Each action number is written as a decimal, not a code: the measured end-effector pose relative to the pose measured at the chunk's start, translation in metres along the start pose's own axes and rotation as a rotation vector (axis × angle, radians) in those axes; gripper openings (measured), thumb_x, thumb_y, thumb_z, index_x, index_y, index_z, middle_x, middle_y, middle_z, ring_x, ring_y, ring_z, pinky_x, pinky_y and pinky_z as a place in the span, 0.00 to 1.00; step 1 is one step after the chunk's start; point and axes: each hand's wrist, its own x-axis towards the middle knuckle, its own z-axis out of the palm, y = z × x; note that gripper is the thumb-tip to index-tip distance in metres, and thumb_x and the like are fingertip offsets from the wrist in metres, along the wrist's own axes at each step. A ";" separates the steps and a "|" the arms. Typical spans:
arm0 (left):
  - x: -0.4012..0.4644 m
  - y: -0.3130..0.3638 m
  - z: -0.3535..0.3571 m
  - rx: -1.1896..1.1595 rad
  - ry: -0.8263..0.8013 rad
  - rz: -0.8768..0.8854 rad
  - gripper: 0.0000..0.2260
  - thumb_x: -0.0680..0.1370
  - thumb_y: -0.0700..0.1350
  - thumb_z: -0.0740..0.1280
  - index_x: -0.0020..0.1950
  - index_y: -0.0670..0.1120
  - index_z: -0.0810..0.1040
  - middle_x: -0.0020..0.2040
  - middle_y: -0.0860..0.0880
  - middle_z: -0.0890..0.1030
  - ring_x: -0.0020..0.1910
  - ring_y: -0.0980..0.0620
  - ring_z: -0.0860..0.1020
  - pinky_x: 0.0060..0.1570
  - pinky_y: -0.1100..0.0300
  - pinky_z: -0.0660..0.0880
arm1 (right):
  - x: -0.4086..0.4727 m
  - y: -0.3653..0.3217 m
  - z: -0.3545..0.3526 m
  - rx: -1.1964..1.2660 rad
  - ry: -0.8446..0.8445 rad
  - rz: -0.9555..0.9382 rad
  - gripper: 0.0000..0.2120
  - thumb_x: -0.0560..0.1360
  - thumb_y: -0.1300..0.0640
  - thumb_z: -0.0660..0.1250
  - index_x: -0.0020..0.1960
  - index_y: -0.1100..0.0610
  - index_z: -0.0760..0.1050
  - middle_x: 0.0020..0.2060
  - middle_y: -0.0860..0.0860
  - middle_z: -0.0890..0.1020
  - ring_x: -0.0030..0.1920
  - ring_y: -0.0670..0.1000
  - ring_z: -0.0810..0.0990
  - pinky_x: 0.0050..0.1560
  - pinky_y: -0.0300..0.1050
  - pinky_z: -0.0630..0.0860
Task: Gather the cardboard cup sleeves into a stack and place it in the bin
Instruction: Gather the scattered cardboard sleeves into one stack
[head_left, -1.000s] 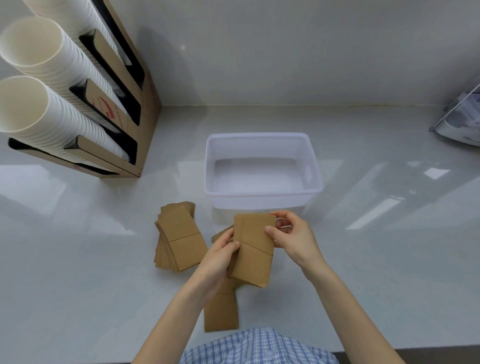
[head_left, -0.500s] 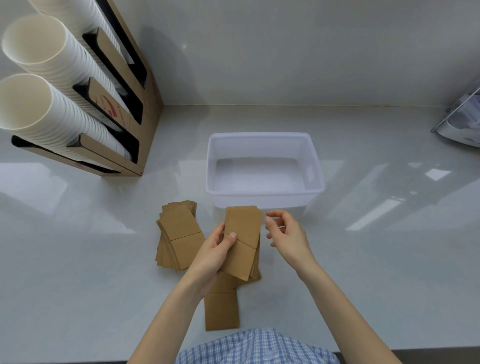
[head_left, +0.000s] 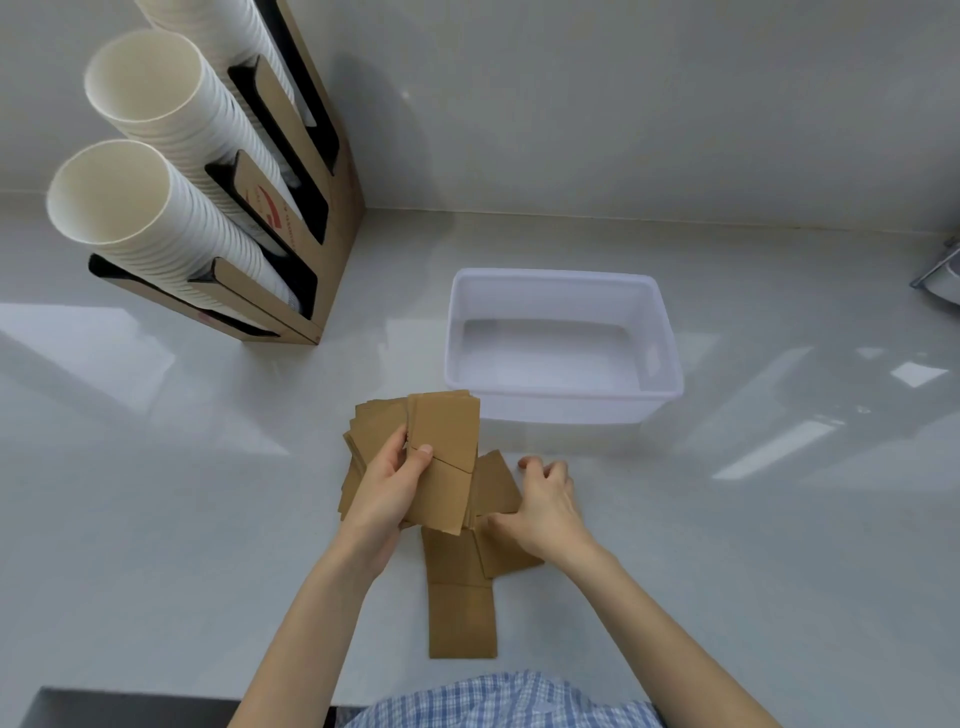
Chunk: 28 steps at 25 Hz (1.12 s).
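Brown cardboard lies nearest: one flat sleeve on the pale worktop just in front of a checked shirt, its far end tucked under the loose sleeves beyond it. The right hand rests on those loose ones, fingers curled onto them, its grip not closed around anything that I can tell. The left hand holds a gathered stack raised at a tilt, thumb on the top face, grip closed on it. Behind that stack a second pile sits on the worktop. Farther back stands the empty white bin, then the cup dispenser by the wall.

The held stack could fan out and slide apart, since one hand pinches it near its lower half (smooth card slips easily). Dragging the loose sleeves could also scatter them.

Half a second ago the right hand hovered open beside the stack; it has since dropped onto the loose sleeves, and the stack has shifted left, over the second pile.
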 end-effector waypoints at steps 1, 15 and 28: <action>0.000 -0.001 0.000 -0.002 0.004 -0.001 0.16 0.79 0.45 0.57 0.67 0.53 0.67 0.55 0.53 0.78 0.47 0.55 0.77 0.38 0.59 0.74 | 0.000 -0.003 0.001 -0.039 0.017 0.013 0.33 0.68 0.49 0.71 0.66 0.60 0.60 0.64 0.59 0.63 0.65 0.59 0.64 0.64 0.51 0.67; -0.003 -0.001 -0.002 0.000 0.033 -0.004 0.18 0.79 0.45 0.57 0.69 0.52 0.64 0.57 0.52 0.77 0.47 0.56 0.76 0.38 0.60 0.74 | 0.000 -0.001 0.001 0.107 0.115 -0.039 0.15 0.74 0.60 0.64 0.58 0.62 0.66 0.58 0.59 0.72 0.55 0.56 0.72 0.54 0.44 0.70; -0.007 0.003 0.000 -0.054 0.020 0.004 0.14 0.79 0.43 0.57 0.64 0.52 0.68 0.51 0.54 0.78 0.47 0.55 0.76 0.40 0.59 0.74 | -0.016 0.000 -0.061 1.130 -0.192 -0.093 0.08 0.78 0.61 0.57 0.51 0.57 0.75 0.46 0.50 0.81 0.46 0.48 0.80 0.43 0.36 0.78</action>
